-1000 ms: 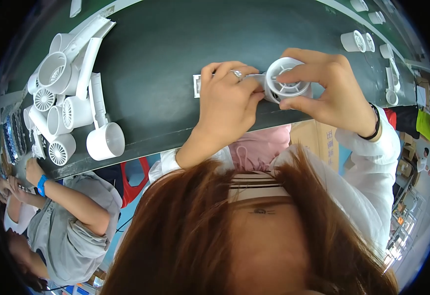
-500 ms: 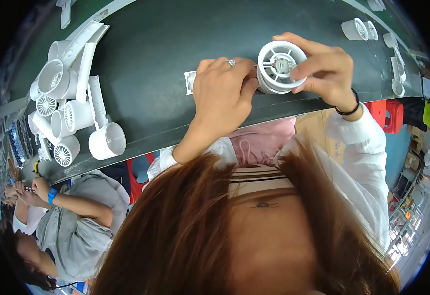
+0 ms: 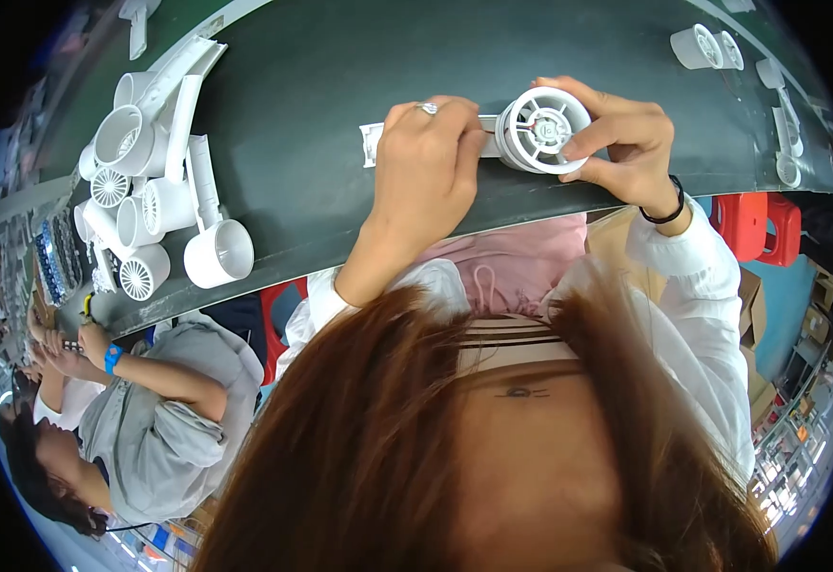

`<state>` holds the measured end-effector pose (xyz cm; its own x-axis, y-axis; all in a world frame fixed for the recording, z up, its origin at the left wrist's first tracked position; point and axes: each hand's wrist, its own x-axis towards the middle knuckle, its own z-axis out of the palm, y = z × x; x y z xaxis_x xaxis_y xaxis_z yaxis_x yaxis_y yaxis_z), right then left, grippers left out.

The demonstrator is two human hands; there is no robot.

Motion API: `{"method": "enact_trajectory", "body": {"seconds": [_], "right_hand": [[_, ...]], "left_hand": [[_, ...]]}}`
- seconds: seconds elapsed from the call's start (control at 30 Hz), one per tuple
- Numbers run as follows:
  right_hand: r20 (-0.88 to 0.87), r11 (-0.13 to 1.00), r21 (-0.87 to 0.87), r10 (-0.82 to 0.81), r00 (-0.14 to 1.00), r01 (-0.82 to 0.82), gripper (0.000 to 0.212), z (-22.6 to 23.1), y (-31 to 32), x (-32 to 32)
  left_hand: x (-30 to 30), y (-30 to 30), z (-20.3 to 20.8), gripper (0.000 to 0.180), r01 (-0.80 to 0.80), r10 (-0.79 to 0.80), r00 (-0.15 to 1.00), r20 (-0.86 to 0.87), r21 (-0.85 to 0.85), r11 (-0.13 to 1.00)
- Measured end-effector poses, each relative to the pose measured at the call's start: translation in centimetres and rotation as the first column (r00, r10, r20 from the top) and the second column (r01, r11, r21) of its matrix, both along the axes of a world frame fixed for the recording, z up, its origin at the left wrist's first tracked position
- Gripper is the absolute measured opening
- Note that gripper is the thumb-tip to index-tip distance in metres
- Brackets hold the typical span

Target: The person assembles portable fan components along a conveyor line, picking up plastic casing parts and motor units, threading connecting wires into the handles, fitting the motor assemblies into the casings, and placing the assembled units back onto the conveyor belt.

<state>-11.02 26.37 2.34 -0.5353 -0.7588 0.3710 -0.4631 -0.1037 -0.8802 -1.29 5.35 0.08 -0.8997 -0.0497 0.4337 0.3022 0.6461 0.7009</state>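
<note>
Over the dark table, both my hands are on a white plastic fan housing (image 3: 521,153) that looks like a handheld fan's. Its round head has a spoked ring facing up, with a small motor-like part at the centre. My right hand (image 3: 631,138) grips the head's right side, thumb and fingers at the rim. My left hand (image 3: 426,162) is closed around the handle (image 3: 370,145), whose squared end sticks out on the left. A short stretch of handle shows between that hand and the head; the rest is hidden under the fingers.
A pile of white fan housings (image 3: 154,157) with cylinders and long handles lies on the table (image 3: 321,86) at left. More white housings (image 3: 697,47) stand at far right. A co-worker (image 3: 159,410) sits at lower left. Red stools (image 3: 741,224) stand beyond the front edge.
The fan head is tilted a little and sits slightly lower. My left hand has slid left along the handle, so more handle shows beside the head. The whole view has shifted slightly.
</note>
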Motion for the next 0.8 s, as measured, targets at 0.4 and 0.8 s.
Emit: {"method": "enact_trajectory", "body": {"seconds": [0.4, 0.8], "right_hand": [[-0.073, 0.999, 0.028, -0.016, 0.997, 0.018, 0.028, -0.3, 0.0, 0.4], [-0.404, 0.988, 0.147, 0.101, 0.909, -0.044, 0.034, 2.4, -0.9, -0.9]], "left_hand": [[0.8, -1.2, 0.7, 0.005, -0.052, 0.04, 0.997, -0.062, -0.211, 0.976], [1.1, -1.6, -0.2, 0.005, 0.003, -0.02, 0.995, -0.101, -0.163, 0.987]]}}
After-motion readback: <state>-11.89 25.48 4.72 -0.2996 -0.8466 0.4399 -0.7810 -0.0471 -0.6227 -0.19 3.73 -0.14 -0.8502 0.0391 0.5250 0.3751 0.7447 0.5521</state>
